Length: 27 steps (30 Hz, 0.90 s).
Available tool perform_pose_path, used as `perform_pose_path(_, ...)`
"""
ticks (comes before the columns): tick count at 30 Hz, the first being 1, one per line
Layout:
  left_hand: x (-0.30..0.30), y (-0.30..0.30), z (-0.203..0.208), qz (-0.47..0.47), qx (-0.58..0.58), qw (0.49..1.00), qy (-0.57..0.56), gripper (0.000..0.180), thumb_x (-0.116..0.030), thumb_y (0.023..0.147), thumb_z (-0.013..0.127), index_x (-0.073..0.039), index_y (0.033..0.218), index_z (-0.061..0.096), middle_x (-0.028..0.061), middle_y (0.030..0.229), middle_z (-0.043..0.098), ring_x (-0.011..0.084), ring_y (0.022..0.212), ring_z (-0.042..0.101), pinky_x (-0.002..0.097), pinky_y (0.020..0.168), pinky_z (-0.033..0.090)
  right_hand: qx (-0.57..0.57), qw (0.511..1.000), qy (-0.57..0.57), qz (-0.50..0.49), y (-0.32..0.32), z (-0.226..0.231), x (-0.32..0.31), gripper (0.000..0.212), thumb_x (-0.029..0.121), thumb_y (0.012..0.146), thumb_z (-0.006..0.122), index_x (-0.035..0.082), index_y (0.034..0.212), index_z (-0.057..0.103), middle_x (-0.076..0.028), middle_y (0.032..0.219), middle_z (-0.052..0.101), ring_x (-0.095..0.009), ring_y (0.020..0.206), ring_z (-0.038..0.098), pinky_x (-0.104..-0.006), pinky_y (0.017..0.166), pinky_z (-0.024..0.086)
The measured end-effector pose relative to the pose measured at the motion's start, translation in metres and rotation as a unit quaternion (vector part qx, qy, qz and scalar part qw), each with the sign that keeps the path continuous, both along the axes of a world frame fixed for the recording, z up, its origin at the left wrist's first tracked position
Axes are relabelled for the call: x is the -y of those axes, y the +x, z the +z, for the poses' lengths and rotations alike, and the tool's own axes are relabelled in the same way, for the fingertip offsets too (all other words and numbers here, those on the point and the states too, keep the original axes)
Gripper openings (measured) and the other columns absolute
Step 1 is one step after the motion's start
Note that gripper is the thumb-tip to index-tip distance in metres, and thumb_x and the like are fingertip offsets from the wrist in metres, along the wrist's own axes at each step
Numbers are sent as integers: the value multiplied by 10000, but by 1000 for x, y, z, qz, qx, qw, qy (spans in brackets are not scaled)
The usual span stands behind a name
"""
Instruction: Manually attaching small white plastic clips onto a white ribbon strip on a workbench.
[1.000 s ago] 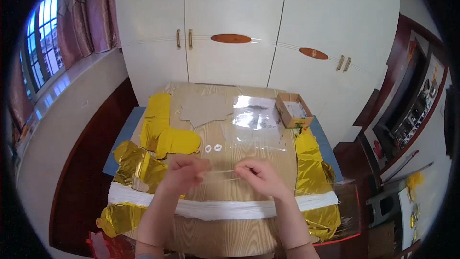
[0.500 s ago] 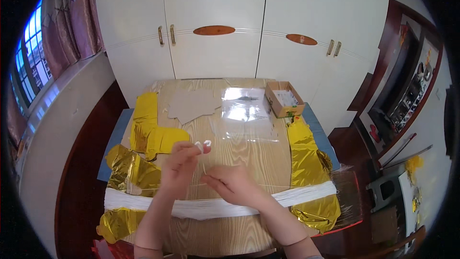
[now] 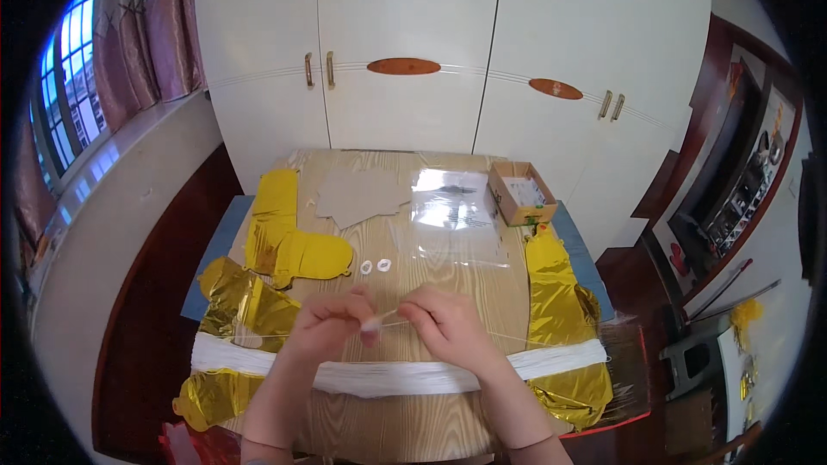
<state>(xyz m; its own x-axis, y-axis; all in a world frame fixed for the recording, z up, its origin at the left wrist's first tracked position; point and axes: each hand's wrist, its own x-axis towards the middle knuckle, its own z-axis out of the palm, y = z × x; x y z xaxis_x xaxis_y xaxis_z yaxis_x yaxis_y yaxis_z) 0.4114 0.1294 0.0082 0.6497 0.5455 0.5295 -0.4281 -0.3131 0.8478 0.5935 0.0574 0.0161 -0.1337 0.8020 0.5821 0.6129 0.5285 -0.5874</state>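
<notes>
The left hand [image 3: 332, 325] and the right hand [image 3: 441, 323] are hovering close together over the near half of the table [image 3: 396, 435], and a pale thread [image 3: 393, 320] is spanning the short gap between them. The left grip is pinching it with thumb and fingers drawn together, beside a small whitish bit at the fingertips (loop, knot or separate piece, the blur is leaving that unclear). The right grip is closing thumb and forefinger on the thread's other side, leaving almost no opening.

Below the forearms, a white skein [image 3: 396, 378] is lying crosswise, its ends resting over gold foil pieces [image 3: 564, 392] at both sides. Beyond the hands, two small white rings [image 3: 384, 265] are lying side by side, near a yellow foil piece [image 3: 319, 254].

For such fine handling, an even, light tension is probably serving best: the left fingertips are doing well by holding firm as an anchor, while the right is guiding the strand from close by, where slack is having little room to twist. Pulling hard is risking a slip, and dipping too low is risking a snag on the skein's loose strands.
</notes>
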Motion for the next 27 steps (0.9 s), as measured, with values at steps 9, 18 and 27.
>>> perform_pose_path(9, 8, 3, 4, -23, -31, 997, -62, 119, 31, 744, 558, -3, 849, 600, 72, 784, 605, 147, 765, 517, 287, 730, 414, -14, 1000, 18, 18, 4, -5, -3, 110, 159, 814, 534, 73, 838, 598, -91, 764, 598, -275, 691, 599, -342, 574, 472)
perform_pose_path(18, 3, 4, -5, 29, -59, 998, 13, 162, 35, 764, 531, -27, 880, 627, 60, 808, 618, 137, 712, 517, 259, 643, 417, -39, 999, -19, 10, 5, -3, -2, 131, 156, 822, 517, 67, 851, 609, -105, 773, 610, -273, 700, 606, -332, 588, 475)
perform_pose_path(27, 0, 4, -1, 23, -123, 986, 106, 115, -20, 790, 548, -13, 869, 633, 64, 807, 620, 110, 672, 522, 260, 629, 412, -97, 990, -85, 58, 14, -12, -8, 146, 178, 835, 514, 61, 862, 597, -124, 738, 596, -278, 674, 597, -343, 584, 467)
